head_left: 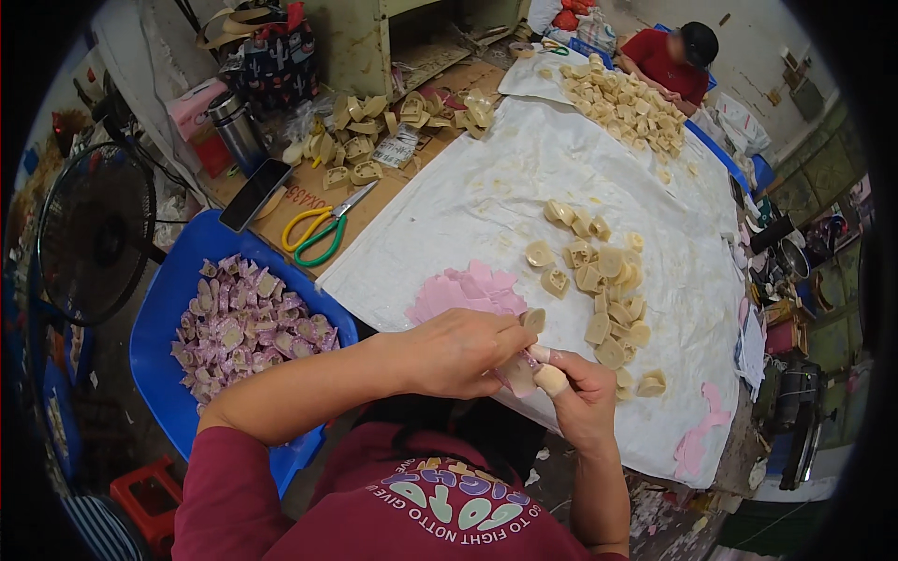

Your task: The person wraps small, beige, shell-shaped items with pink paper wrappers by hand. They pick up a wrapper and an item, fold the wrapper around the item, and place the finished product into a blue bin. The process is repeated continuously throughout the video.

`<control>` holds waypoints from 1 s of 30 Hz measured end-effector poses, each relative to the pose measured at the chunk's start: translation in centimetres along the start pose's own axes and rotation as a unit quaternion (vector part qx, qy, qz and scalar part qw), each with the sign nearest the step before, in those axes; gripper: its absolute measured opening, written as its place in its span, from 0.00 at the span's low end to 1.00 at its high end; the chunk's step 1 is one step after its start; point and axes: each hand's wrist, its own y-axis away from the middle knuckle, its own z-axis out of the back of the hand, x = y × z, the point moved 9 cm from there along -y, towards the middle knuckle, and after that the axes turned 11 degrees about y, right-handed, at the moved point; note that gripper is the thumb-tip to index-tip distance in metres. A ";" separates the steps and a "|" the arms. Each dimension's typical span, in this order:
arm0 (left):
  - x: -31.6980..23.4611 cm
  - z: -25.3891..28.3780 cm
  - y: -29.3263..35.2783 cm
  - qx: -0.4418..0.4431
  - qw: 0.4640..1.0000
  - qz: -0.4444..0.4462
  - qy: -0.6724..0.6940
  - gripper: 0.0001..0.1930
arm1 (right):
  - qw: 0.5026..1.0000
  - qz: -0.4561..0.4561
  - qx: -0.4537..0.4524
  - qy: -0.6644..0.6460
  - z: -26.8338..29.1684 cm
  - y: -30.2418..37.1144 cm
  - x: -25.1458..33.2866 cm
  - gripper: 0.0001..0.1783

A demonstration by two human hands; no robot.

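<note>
I'm seeing both hands meeting over the worktop's near edge: the left hand [463, 351] and the right hand [585, 402] are pinching a small, pale, pink-tinged piece [520, 377] between them, apparently so one is steadying while the other is working. A cream-coloured thumb cover [551, 380] is wrapping the right thumb, probably for protection. Just beyond the left hand, a pile of thin pink sheets [468, 292] is lying within easy reach, presumably on purpose; beige cup-shaped pieces [613, 271] are spreading toward the worktop's right edge. A blue plastic tub [154, 337] is standing off the left edge, likely handy for collecting the pink-and-beige pieces [248, 327] it's holding. A creased white sheet [440, 210] is covering the worktop. Around the room, a black-caged fan [94, 234] is standing at left, and a red-shirted co-worker [666, 70] is sitting beyond the far edge.
</note>
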 end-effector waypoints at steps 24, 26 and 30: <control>0.5 1.0 0.4 -0.200 0.976 0.081 0.018 0.24 | 0.998 -0.005 -0.064 -0.002 0.9 -1.2 -0.4 0.14; 0.1 1.1 0.1 -0.216 0.973 0.079 0.035 0.24 | 0.994 -0.013 -0.073 -0.077 1.3 -0.8 -1.1 0.14; 0.0 0.5 -0.5 -0.236 0.968 0.080 0.034 0.25 | 0.981 -0.029 -0.104 -0.164 1.7 -0.2 -2.5 0.14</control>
